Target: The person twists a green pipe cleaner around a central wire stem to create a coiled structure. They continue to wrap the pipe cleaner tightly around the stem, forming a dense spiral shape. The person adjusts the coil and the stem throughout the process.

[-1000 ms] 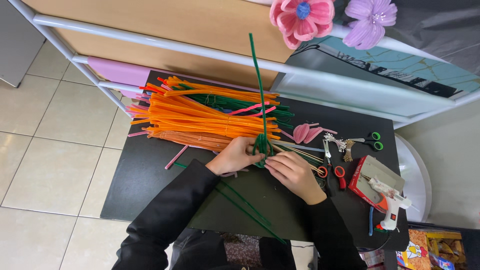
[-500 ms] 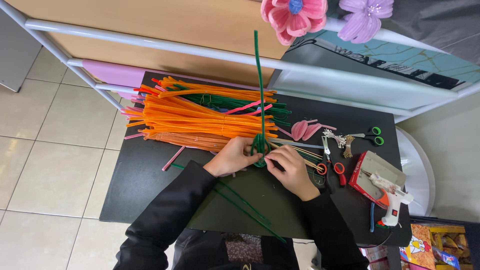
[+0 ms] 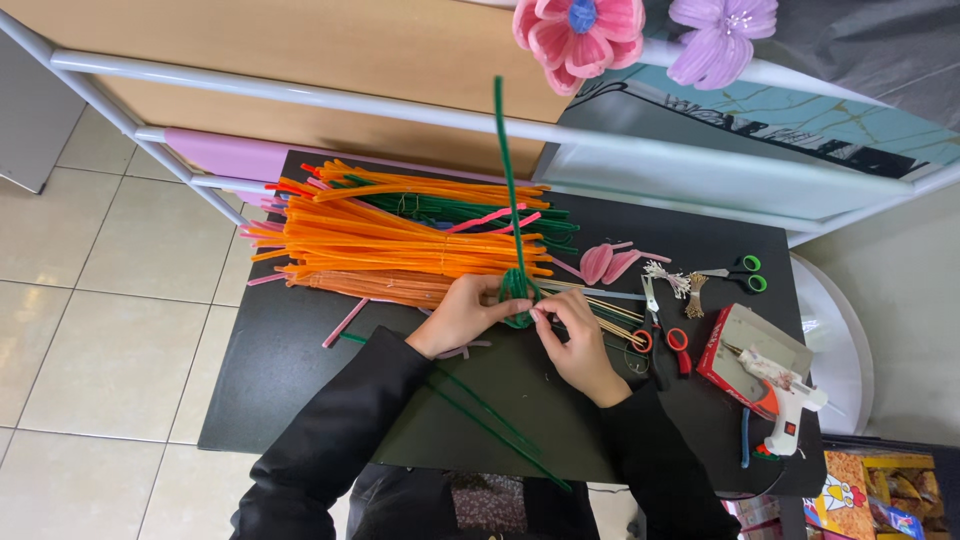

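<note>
My left hand point(image 3: 462, 314) and my right hand point(image 3: 574, 342) meet over a black table point(image 3: 290, 400). Together they pinch a green pipe cleaner point(image 3: 508, 190) that is coiled into a small loop between my fingers, with its long free end standing straight up. A big pile of orange pipe cleaners point(image 3: 400, 245), mixed with green and pink ones, lies just beyond my left hand. More green pipe cleaners point(image 3: 490, 415) lie on the table under my forearms.
Right of my hands lie red-handled scissors point(image 3: 662, 335), green-handled scissors point(image 3: 742, 274), pink petal pieces point(image 3: 608, 263), a bundle of stamens point(image 3: 672, 280), and a glue gun point(image 3: 782, 395) on a red box. A white shelf frame point(image 3: 400, 110) and two paper flowers point(image 3: 640, 30) stand behind the table.
My hands have stayed in the same spot, with the fingers shifting slightly around the green coil. The upright green end leans a little differently.
</note>
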